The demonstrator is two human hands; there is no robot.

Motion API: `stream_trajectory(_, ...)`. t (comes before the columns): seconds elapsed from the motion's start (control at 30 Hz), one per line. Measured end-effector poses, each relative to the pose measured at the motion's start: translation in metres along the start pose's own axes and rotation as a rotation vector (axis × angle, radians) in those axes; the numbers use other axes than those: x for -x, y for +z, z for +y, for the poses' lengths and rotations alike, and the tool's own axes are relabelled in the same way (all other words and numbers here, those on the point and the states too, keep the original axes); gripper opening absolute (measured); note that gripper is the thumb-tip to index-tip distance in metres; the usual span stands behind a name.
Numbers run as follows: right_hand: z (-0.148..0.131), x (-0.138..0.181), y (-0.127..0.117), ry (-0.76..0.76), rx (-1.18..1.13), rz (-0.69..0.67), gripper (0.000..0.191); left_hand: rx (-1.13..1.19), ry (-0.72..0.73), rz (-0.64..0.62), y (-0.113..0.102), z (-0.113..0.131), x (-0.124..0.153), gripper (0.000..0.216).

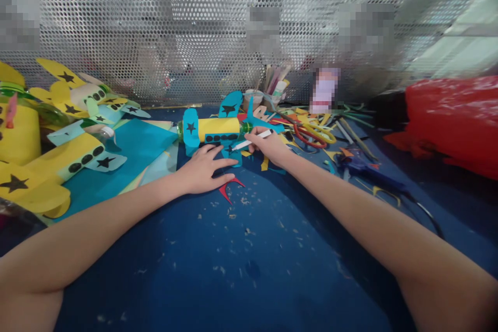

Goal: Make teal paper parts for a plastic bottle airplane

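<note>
A bottle plane (218, 128) with a yellow body, teal wings and black stars lies on the blue table (257, 264). My right hand (268, 144) is closed round a white marker (249, 142), whose tip points at the near teal wing (232, 154). My left hand (202, 168) lies flat with fingers spread, pressing on that wing beside the marker tip. A red paper scrap (229, 188) sits just under the left hand's fingers.
Several finished yellow and teal planes (73, 158) and paper sheets (136, 148) crowd the left. Scissors (315, 136), a glue gun (361, 166), paper scraps and a cup of sticks (274, 85) lie behind right. A red bag (455, 116) sits far right. A perforated metal screen (194, 21) backs the table.
</note>
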State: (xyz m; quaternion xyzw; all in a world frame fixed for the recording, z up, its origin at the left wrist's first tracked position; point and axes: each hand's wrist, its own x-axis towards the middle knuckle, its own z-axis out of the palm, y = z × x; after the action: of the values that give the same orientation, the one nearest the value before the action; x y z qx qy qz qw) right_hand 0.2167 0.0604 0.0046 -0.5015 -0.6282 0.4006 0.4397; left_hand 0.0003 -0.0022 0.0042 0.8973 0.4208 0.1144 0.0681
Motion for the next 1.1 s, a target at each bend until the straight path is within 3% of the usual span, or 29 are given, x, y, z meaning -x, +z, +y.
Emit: stream_trajectory(1.1,-0.0011,-0.0001,-0.0003,-0.009,-0.027,0.006,0.024,-0.007,0.002,0.005,-0.001,0.0004,0.0004,0.047)
